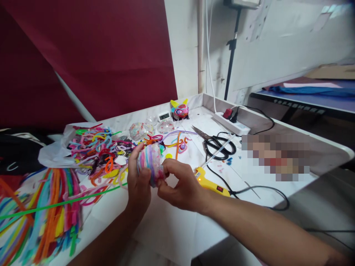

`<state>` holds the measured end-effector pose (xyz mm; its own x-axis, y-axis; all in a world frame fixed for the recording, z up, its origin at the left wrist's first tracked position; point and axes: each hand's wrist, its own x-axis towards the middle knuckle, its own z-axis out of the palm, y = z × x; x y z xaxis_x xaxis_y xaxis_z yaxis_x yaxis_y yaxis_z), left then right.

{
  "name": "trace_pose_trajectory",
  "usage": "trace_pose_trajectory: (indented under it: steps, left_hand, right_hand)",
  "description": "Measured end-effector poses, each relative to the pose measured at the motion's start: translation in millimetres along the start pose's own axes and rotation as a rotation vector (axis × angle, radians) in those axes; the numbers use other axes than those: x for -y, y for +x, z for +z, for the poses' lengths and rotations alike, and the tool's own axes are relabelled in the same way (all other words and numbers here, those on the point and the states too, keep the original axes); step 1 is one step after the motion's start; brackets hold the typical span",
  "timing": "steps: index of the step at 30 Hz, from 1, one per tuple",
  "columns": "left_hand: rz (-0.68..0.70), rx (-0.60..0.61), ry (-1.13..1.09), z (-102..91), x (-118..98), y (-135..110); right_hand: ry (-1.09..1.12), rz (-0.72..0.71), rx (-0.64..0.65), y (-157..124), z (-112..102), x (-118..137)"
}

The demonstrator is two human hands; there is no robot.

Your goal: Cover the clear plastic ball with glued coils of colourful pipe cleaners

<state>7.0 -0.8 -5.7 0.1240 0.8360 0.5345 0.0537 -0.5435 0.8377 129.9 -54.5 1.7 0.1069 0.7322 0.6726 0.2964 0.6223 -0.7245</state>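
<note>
The left hand (139, 183) is cupping a striped ball (151, 157) left of the glue gun (212, 183).
The right hand (181, 183) is pinching its edge; probably light and fragile, the ball is calling for gently cupped sides.

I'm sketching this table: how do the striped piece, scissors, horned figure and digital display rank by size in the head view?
1. Scissors and striped piece, unranked: the scissors span longer, but the piece looks bulkier and sits nearer the camera.
2. Horned figure.
3. Digital display.
</note>
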Motion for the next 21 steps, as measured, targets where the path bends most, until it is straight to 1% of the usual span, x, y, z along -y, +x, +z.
trace_pose_trajectory:
  steps: [2, 6, 11, 15, 19, 21]
  left_hand:
    - [0.004, -0.013, 0.078, 0.2, -3.3, -1.2]
    - [0.017, -0.033, 0.146, 1.2, -7.5, -3.3]
    - [0.032, -0.053, 0.149, 2.6, -10.0, -4.1]
    - [0.036, -0.045, 0.161, 1.2, -8.8, -1.8]
    - [0.091, -0.024, 0.166, -3.1, -4.2, 1.7]
    - [0.092, -0.009, 0.177, -5.3, -1.8, 2.6]
  right_hand:
    - [0.005, -0.01, 0.001, -1.2, 1.1, 0.2]
    - [0.003, -0.012, 0.006, -2.6, 2.1, 2.1]
    - [-0.013, -0.022, -0.002, -3.9, 3.4, 3.6]
    - [-0.04, -0.08, -0.054, -5.1, 5.1, 1.6]
    - [-0.069, -0.14, -0.092, -5.6, 7.7, -2.2]
    - [-0.068, -0.176, -0.106, -5.4, 9.1, -3.9]
